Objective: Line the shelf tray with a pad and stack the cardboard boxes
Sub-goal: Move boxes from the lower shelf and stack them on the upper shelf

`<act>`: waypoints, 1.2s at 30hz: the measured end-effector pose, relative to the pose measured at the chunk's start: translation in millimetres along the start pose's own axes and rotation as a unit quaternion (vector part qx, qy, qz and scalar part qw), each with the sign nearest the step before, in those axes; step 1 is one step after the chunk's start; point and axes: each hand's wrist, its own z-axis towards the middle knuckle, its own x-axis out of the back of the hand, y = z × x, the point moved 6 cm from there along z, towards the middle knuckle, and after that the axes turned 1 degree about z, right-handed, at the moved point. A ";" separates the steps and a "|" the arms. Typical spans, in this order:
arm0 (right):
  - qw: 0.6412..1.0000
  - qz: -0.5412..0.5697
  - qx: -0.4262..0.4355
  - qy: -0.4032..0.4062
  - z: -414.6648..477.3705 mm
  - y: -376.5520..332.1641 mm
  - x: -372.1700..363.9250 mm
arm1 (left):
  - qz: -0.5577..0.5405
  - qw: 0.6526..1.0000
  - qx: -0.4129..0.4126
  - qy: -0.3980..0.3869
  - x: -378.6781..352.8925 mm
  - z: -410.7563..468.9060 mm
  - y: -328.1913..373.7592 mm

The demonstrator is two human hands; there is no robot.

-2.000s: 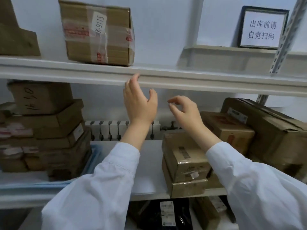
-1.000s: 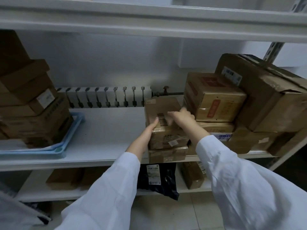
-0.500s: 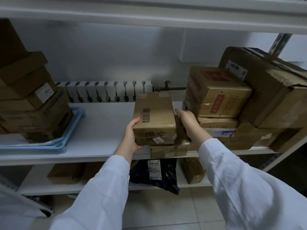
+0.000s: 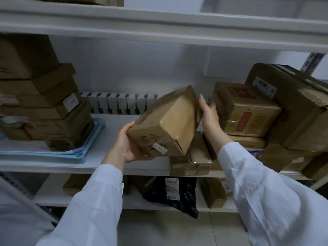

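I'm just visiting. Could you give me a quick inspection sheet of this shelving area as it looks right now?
Surface: white middle shelf board.
Job's things: tilted brown cardboard box, held above the shelf; blue plastic tray at left, carrying stacked brown boxes.
Clutter: brown box pile at right; black plastic parcel on the lower shelf.
Hands: left hand grips the box's lower corner; right hand presses its upper right side.
Cables: nothing seen.
Surroundings: white radiator behind; pale tiled floor.

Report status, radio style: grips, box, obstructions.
Left grip holds cardboard box from below, right grip presses its side. Box tilted, off shelf. Blue tray left, boxes stacked.
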 end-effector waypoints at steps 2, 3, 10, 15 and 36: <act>0.998 -0.025 0.049 -0.032 -1.3 -18.8 -4.3 | 0.018 1.000 0.000 -0.025 4.4 -12.9 10.4; 0.996 -0.038 0.064 -0.042 -0.5 -23.9 -5.8 | 0.025 0.999 -0.004 -0.035 6.8 -17.9 14.8; 0.991 -0.094 0.049 -0.078 -18.5 -57.8 -23.0 | 0.087 0.975 -0.118 -0.164 7.0 -86.6 72.9; 0.990 -0.066 0.049 -0.118 -36.1 -78.4 -39.4 | 0.109 0.954 -0.220 -0.171 -2.0 -129.7 118.3; 0.913 0.219 0.317 -0.134 -89.8 -270.0 -41.7 | 0.082 0.915 -0.288 -0.271 -3.1 -217.1 220.2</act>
